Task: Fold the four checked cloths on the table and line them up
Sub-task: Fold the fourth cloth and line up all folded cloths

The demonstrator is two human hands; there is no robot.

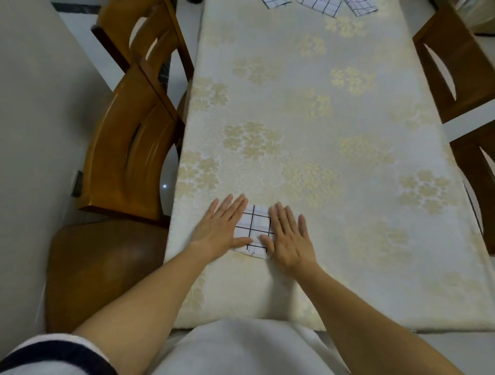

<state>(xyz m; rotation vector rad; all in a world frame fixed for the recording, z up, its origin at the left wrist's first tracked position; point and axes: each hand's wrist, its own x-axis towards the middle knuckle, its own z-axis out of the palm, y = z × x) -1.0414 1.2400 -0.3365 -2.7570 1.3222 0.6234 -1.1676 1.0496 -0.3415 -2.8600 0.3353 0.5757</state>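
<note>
At six o'clock on the desk, I see the left hand and right hand, grips released, flattening one folded cloth; three cloths wait at twelve o'clock.

Near cloth: white, thin black grid. Far-left cloth, far-middle cloth and far-right cloth: same white with dark grid lines. Tablecloth: cream with pale gold flower clusters all over; left chairs glossy orange-brown wood, right chairs darker brown, sleeve white with a navy band.
</note>
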